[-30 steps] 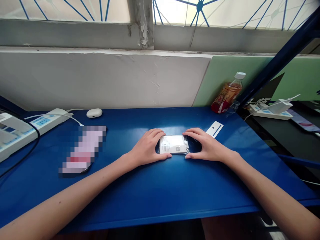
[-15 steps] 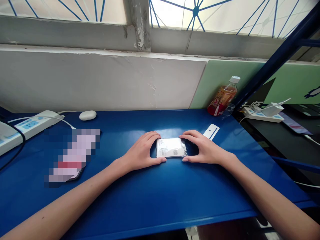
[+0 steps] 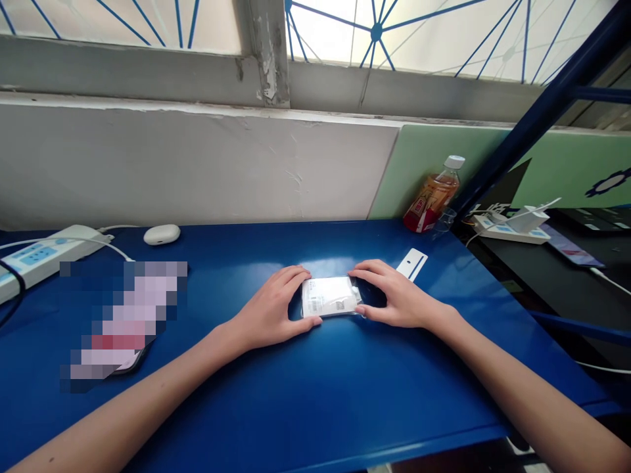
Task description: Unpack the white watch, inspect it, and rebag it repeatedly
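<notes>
A small flat white packet point(image 3: 329, 294) in a clear plastic wrapper lies on the blue desk point(image 3: 315, 394), with printed text, a barcode and a square code on its face. My left hand point(image 3: 276, 302) holds its left end, thumb at the near edge and fingers at the far corner. At the right end, my right hand point(image 3: 397, 292) grips it with the thumb on the near corner and the fingertips at the far one. Just behind my right hand lies a white card with a dark stripe point(image 3: 412, 264).
A blurred-out phone point(image 3: 131, 322) with a white cable is on the left, near a white power strip point(image 3: 49, 253) and a white earphone case point(image 3: 162, 234). A drink bottle point(image 3: 434, 197) leans at the back right by a blue metal post point(image 3: 537, 125).
My right hand has closed in, and its thumb now rests on the packet's near corner. The view has shifted slightly. The packet stays on the desk between my hands.
</notes>
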### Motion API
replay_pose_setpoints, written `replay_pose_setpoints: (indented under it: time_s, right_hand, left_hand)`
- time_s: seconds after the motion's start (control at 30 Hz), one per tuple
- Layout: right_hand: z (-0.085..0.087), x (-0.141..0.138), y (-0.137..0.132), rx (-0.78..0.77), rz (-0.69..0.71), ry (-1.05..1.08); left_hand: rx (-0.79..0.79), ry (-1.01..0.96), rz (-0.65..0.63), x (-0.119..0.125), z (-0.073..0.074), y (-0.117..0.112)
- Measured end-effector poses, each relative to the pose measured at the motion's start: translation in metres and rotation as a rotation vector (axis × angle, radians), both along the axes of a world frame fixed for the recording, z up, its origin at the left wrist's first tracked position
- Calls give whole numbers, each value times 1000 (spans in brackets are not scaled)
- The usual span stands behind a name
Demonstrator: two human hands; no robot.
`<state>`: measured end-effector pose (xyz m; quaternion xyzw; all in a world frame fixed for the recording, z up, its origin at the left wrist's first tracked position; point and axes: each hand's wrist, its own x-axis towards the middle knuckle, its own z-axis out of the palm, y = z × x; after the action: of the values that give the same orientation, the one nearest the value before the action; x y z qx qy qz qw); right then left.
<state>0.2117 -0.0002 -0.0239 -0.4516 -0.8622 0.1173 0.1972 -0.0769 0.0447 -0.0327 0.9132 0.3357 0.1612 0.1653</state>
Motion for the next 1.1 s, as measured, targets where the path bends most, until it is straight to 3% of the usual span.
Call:
replay_pose_setpoints:
  time_s: [0.2,0.4,0.6,0.73,0.9,0.97,1.1]
  right_hand:
    - [1,-9,-5,79,5,-33]
    - [0,-34,-17,236,-253,-136]
    - [-3,-41,-20,304,-219,-296]
    - [-8,-40,-19,248,-236,-194]
    - [-11,-32,-17,200,-390,-3]
    - [-11,-26,-15,194,-357,42]
    - [-10,-13,-9,257,-156,17]
  left_hand:
    - [12,71,-25,3,1,-2]
    - [-5,27,-27,2,-1,0]
    - [-19,-2,-35,2,-2,0]
    - [-22,3,-34,2,-1,-1]
    - [-19,1,-33,1,-3,-1]
    - [-8,-1,-27,1,-3,-1]
    - [29,-3,-21,1,-2,-2]
